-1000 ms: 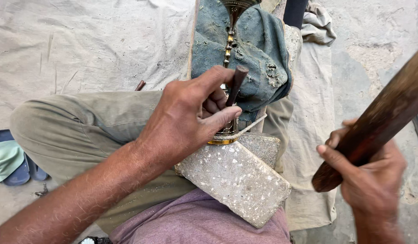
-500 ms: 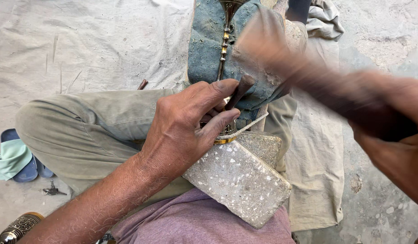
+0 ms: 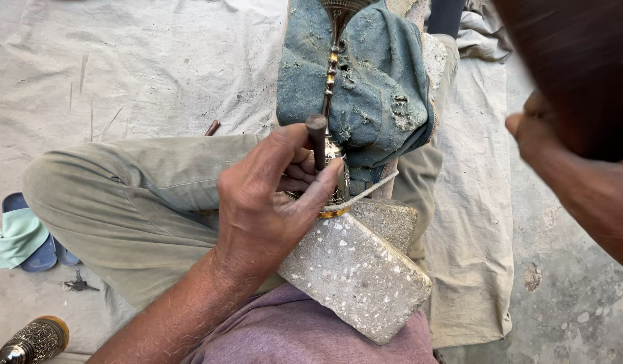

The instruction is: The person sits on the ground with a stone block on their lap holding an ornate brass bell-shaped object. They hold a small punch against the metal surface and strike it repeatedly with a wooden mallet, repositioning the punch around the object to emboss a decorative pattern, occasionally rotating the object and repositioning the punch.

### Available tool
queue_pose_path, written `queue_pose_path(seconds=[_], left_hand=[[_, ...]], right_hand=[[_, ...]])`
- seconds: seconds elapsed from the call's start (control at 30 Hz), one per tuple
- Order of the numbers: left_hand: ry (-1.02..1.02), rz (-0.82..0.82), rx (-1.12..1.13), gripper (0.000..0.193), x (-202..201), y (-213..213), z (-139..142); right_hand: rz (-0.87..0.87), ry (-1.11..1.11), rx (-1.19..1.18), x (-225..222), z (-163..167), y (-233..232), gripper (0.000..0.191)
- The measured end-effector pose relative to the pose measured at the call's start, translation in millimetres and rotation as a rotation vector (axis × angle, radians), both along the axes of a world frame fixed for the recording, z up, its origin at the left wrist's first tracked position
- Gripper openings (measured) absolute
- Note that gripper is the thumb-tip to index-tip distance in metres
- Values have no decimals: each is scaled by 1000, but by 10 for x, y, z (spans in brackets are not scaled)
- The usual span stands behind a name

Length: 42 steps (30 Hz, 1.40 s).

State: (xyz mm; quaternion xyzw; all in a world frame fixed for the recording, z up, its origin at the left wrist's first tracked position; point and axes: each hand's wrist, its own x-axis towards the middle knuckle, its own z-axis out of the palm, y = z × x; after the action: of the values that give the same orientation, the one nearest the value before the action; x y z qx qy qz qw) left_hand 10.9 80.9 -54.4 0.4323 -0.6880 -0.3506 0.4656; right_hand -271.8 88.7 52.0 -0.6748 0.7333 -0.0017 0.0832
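Note:
My left hand point(image 3: 267, 195) pinches a short dark punch point(image 3: 317, 138) upright between thumb and fingers, its tip on the base of a brass metal piece point(image 3: 335, 178). That piece lies along a worn blue cloth point(image 3: 379, 87) and rests on a speckled stone block point(image 3: 355, 269) on my lap. My right hand point(image 3: 527, 128) is raised at the upper right, close to the camera, gripping a dark wooden mallet point(image 3: 574, 61) that is blurred and partly out of frame.
I sit cross-legged in olive trousers point(image 3: 136, 195) on a pale sheet point(image 3: 122, 61). A blue sandal with a green cloth point(image 3: 18, 236), a small key point(image 3: 75, 283) and an engraved metal vessel point(image 3: 32, 340) lie at the left. Bare concrete point(image 3: 567, 303) is at the right.
The mallet came down over the punch half a second ago and has since risen to the upper right, near the camera. My left hand has kept the punch in place.

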Motion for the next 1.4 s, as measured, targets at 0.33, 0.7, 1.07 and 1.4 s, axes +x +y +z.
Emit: queue_pose_path(seconds=[0.33, 0.7, 1.07, 1.4], left_hand=[[-154, -239, -60, 39, 31, -187, 105], [-416, -605, -146, 38, -112, -518, 283], [-118, -661, -89, 36, -23, -722, 501], [-251, -594, 28, 37, 32, -820, 321]], right_hand=[[205, -149, -98, -147, -166, 149, 44], [-118, -469, -392, -15, -884, 1105, 50], [-492, -844, -614, -13, -1812, 1637, 47], [-819, -1453, -219, -614, -1958, 1534, 53]])
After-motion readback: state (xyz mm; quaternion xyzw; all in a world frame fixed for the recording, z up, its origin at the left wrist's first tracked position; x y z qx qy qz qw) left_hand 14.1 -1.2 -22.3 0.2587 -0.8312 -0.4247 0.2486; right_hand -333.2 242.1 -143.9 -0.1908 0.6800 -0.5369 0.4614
